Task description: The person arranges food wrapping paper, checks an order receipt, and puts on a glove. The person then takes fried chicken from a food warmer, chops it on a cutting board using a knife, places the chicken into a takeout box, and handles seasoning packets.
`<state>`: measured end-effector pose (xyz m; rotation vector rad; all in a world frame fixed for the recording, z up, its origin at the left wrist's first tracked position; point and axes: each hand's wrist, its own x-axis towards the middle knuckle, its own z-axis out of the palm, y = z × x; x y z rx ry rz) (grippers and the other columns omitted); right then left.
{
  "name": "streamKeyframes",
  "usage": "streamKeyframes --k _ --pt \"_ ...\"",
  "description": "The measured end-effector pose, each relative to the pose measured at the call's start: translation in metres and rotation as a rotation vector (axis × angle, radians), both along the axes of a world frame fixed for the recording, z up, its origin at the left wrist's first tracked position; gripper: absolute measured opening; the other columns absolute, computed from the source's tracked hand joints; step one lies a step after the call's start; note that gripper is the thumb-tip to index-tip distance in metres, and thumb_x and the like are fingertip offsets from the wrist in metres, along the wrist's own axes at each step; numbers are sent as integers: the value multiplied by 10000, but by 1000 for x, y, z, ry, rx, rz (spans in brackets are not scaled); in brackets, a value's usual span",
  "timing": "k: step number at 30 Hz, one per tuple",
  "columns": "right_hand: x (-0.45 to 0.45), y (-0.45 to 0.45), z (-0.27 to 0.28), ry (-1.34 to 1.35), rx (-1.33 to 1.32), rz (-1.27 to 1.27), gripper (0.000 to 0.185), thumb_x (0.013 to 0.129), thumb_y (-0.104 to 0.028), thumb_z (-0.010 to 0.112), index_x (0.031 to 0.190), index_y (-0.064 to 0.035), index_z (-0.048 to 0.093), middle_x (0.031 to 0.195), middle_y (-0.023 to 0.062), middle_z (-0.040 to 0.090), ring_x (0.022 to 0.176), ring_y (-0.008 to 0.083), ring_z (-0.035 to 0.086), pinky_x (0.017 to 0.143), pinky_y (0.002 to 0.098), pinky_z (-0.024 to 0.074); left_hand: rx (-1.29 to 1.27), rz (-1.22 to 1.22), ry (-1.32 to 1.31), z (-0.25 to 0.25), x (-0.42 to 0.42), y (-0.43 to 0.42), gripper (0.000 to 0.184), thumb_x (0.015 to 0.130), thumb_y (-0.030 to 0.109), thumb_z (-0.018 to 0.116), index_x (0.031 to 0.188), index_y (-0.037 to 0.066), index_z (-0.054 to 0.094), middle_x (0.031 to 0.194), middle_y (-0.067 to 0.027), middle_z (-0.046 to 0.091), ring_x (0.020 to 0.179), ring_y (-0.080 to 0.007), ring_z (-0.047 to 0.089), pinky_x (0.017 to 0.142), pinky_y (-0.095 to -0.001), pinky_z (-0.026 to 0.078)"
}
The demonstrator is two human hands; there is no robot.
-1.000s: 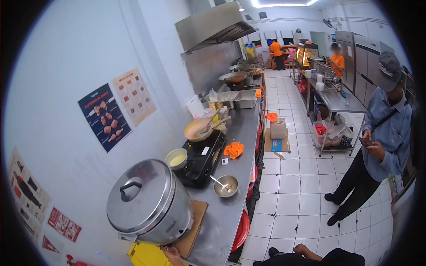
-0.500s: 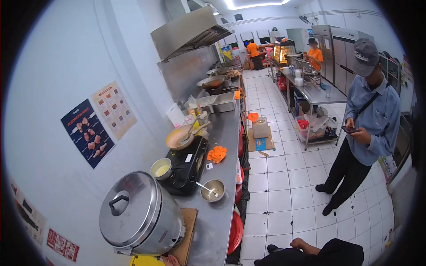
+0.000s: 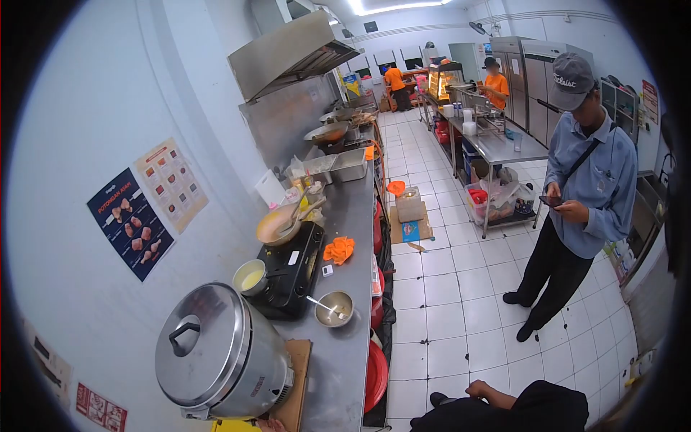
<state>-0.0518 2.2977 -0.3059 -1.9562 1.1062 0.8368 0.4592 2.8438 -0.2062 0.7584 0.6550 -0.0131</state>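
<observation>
A small part of my left hand shows at the bottom edge, beside the base of a large metal rice cooker and a yellow object. Its fingers are mostly cut off by the frame. My right hand is low over the tiled floor, against dark clothing, with its fingers curled in and nothing visible in them. The lidded cooker stands on a brown board. Past it are a metal bowl with a spoon, a black portable stove, and a pot of yellowish liquid.
A pan with utensils sits on the stove, beside an orange cloth. A person in a blue shirt stands at right, looking at a phone. Two people in orange work farther back. A clear container is on the floor.
The view has shifted slightly, so the counter items sit a little farther left. Less of my left hand shows at the bottom edge. My right hand stays curled in about the same place.
</observation>
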Motion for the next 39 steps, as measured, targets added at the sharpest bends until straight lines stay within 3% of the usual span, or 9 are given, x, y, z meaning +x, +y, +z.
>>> streamKeyframes --k 2,5,14,22,26,29,32,35,39 --pt "-3 0 -4 -29 -47 120 363 792 -315 501 933 -74 732 935 132 715 841 274 701 757 370 563 -7 2 -3 0 0 0 523 790 506 682 1164 164 555 1051 -7 595 920 -134 589 760 -285 515" --pt "-4 4 1 -13 -36 -48 386 834 -324 487 879 -28 730 932 145 709 827 276 702 783 380 562 -12 7 -5 0 3 3 524 785 513 680 1152 159 559 1050 -5 595 913 -132 589 759 -285 512" --pt "-2 2 -1 16 -28 -25 374 797 -329 490 922 -74 733 907 118 718 789 254 707 752 361 570 -62 52 -36 2 10 35 527 772 531 677 1114 144 571 1047 0 597 892 -123 592 754 -288 504" --pt "-9 -2 -14 1 26 57 386 796 -334 488 940 -70 731 925 127 715 798 260 705 755 354 572 408 39 117 11 15 30 438 826 478 618 982 69 610 946 -50 637 842 -164 607 729 -321 494" --pt "-18 3 -9 15 32 -93 400 795 -361 493 966 -88 731 945 139 709 822 271 701 762 361 565 1212 193 -157 0 2 16 423 812 417 673 873 0 633 851 -103 670 807 -254 642 713 -360 517" --pt "-26 3 -30 -23 -90 39 409 795 -383 498 982 -104 729 945 143 707 837 281 698 767 367 560 1753 327 -446 -1 -2 15 429 802 372 714 791 -52 650 779 -144 694 781 -321 668 701 -389 534" --pt "-28 4 -15 18 -14 -26 392 807 -370 498 983 -104 726 954 139 706 839 284 697 765 371 564 1823 114 -744 21 -2 27 475 771 414 743 682 -38 627 624 -136 650 599 -311 628 584 -389 506" --pt "-28 5 -4 8 16 -127 408 863 -342 485 954 -10 705 995 167 690 844 286 693 743 368 584 1714 21 -376 30 -8 32 502 764 441 745 594 -9 600 587 -134 627 509 -287 565 502 -415 448" --pt "-29 2 -2 -20 2 94 413 873 -325 472 945 14 696 1002 177 686 836 287 694 716 361 593 1871 125 -443 39 -9 34 554 783 468 719 518 9 557 491 -114 564 400 -265 457 419 -431 358"
